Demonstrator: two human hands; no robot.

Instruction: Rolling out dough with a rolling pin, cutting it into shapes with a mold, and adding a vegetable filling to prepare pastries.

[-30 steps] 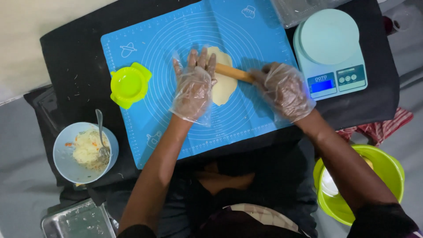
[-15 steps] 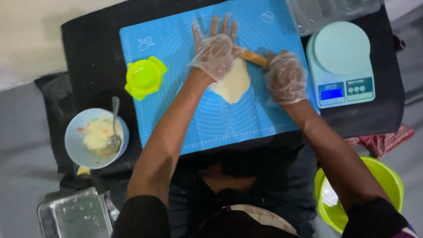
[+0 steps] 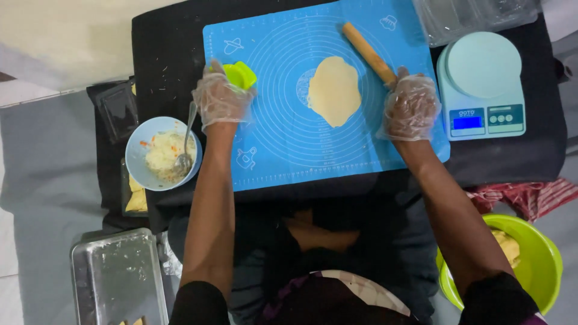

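Two gloved hands work over a blue silicone baking mat (image 3: pixel 283 150) laid on a black table (image 3: pixel 168 54). At the right, the right hand (image 3: pixel 412 107) is closed around the near end of a wooden rolling pin (image 3: pixel 368 53), which slants away to the far left and lies just right of the dough without quite touching it. At the left edge of the mat, the left hand (image 3: pixel 220 100) curls over a lime-green plastic dumpling press (image 3: pixel 241 74) — fingers bent down onto it, though I cannot tell whether they have it gripped or only rest there.

Between the hands, near the middle of the mat, lies a flat oval of pale dough (image 3: pixel 334 90), rolled thin and free of both hands.

Left of the mat stands a light blue bowl (image 3: pixel 139 150) of whitish filling with a metal spoon (image 3: pixel 185 144) leaning in it. To the right sits a pale green kitchen scale (image 3: pixel 481 84) with a lit display. Nearer, low at the left, is a metal tray (image 3: pixel 114 277); low at the right, a lime-green tub (image 3: pixel 536 265).
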